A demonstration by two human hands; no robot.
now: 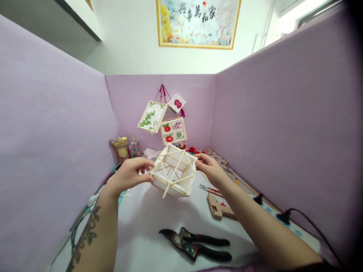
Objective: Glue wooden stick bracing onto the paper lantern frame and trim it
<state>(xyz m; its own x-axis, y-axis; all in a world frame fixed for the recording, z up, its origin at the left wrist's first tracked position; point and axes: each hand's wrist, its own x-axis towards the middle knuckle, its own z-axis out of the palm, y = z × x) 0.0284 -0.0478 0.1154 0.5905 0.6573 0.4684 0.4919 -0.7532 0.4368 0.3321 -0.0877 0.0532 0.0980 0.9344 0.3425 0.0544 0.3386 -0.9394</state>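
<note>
Between my two hands, a lantern frame of thin pale wooden sticks is held tilted above the white table. White covering lines its sides, and crossed sticks span the face turned toward me; one stick end juts out at the bottom. My left hand pinches its left corner between thumb and fingers. At the upper right corner, the fingers of my right hand grip the edge. Below the frame lie black-handled pruning shears on the table, and a tan glue gun rests under my right forearm.
Red-handled pliers lie behind the glue gun. A power strip with plugs and a black cable runs along the right side. Decorated paper lanterns hang on the back purple partition. A jar of colourful beads stands at the back left.
</note>
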